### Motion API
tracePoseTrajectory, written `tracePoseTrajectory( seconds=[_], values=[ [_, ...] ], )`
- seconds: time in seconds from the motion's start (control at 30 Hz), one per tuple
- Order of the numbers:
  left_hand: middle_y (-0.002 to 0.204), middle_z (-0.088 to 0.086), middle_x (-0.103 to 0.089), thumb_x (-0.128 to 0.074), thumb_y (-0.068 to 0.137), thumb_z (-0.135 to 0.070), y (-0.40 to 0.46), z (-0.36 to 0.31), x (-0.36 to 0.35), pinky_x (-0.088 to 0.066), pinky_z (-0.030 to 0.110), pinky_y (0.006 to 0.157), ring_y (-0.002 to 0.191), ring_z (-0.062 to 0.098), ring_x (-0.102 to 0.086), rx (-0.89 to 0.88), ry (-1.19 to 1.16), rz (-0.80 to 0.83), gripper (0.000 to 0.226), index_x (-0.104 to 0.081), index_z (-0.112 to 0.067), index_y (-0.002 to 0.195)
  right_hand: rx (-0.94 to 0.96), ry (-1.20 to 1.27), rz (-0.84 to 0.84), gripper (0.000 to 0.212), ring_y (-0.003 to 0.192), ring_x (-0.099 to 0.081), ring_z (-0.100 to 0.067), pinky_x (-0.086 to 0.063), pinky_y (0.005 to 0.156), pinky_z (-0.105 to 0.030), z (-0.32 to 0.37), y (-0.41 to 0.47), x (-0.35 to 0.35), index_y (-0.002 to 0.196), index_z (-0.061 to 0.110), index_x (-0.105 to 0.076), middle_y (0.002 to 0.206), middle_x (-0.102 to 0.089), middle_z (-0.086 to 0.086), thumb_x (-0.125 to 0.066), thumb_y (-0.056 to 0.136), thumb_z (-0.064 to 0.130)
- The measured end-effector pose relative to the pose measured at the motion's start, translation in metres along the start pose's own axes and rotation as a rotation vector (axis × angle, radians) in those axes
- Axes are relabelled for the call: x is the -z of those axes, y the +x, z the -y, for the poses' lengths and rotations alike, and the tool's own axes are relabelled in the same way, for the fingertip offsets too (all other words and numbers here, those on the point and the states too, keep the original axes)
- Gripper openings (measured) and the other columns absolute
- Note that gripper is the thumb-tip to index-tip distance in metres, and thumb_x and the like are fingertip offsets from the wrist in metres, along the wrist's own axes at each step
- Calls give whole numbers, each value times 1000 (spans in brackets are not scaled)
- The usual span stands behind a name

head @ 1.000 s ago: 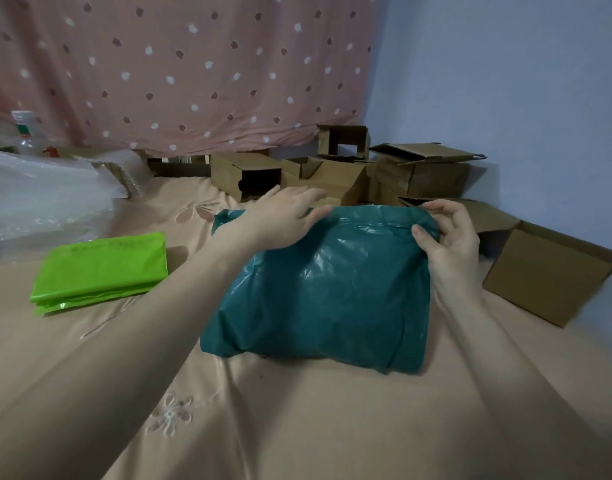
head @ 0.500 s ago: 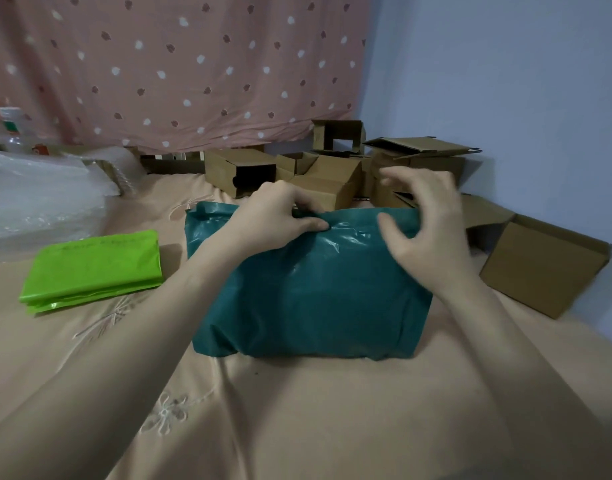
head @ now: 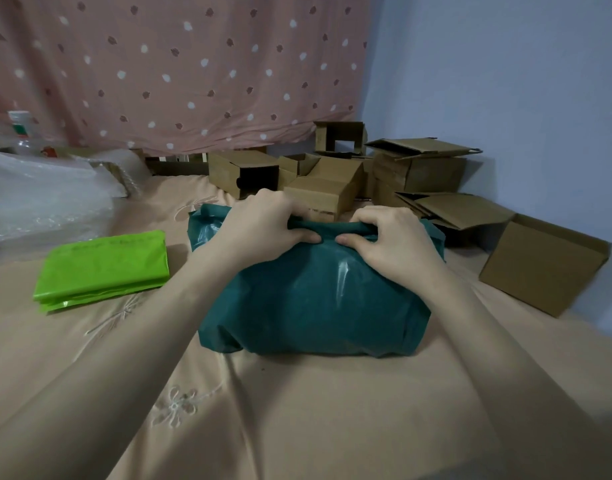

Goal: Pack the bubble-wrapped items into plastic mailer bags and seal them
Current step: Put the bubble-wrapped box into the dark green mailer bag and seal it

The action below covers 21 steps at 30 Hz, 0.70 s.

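Both hands now pinch the folded mouth of the teal mailer bag [head: 308, 299] at its middle.

Bed [head: 297, 427] first: the bag lies on its peach sheet, bulging as though already filled, with the stack of green mailer bags [head: 102, 268] well to the bag's left and the cardboard boxes [head: 419, 171] beyond it against the wall. Half a second ago the right hand [head: 391, 244] hovered above the bag's right end with fingers spread; it has come down and inward, and now curls over the top fold, thumb on the near face. The left hand [head: 263, 226] keeps its grasp on the same fold, thumbs almost touching. Packing looks done for this bag; sealing appears underway, pressing the flap closed from the centre outward.
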State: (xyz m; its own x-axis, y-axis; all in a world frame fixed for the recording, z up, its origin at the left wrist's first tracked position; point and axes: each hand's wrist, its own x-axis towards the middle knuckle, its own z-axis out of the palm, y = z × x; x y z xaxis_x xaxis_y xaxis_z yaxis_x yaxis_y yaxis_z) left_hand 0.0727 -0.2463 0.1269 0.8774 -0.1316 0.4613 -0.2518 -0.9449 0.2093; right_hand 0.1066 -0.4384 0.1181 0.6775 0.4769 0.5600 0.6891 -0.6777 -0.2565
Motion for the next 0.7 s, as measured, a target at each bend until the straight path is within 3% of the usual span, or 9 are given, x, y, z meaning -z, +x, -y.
tracePoseTrajectory(
  seconds=[0.1,0.23,0.4,0.57,0.7],
  values=[
    [94,-3,-68,-65,79,-49,-2,2,-2,-46,33,71,91,24,-59,-8,-10,-28,29,-70,-31,101,-16,-94,9,28,92,-59,-17,-41,85,-34,-9,-2,9,93,24,-70,94,-70,7,-61,83,49],
    [72,-10,-58,-62,77,-56,-7,19,1,-51,40,72,80,22,-57,-7,47,-51,33,-71,-30,97,-10,-159,-29,23,83,-59,-22,-39,78,-35,-23,-5,14,75,22,-61,78,-63,5,-61,86,42],
    [75,1,-66,-59,79,-56,-12,38,-4,-44,31,60,76,25,-58,69,123,-139,34,-70,-24,83,-66,-189,-24,33,84,-57,-18,-40,86,-38,-35,-9,15,86,23,-66,81,-65,4,-56,84,54],
    [74,-3,-63,-51,79,-64,-22,57,-1,-32,34,75,80,25,-59,97,212,-166,42,-62,-24,80,-103,-222,-90,30,80,-58,-25,-37,79,-36,-48,-13,13,71,21,-50,70,-54,5,-60,86,44],
    [80,2,-63,-64,79,-51,-26,67,2,-37,30,61,78,24,-53,228,102,-191,28,-66,-23,83,-135,-172,-106,32,85,-52,-21,-38,75,-34,-54,-12,9,80,14,-61,81,-54,0,-61,85,45]
  ],
)
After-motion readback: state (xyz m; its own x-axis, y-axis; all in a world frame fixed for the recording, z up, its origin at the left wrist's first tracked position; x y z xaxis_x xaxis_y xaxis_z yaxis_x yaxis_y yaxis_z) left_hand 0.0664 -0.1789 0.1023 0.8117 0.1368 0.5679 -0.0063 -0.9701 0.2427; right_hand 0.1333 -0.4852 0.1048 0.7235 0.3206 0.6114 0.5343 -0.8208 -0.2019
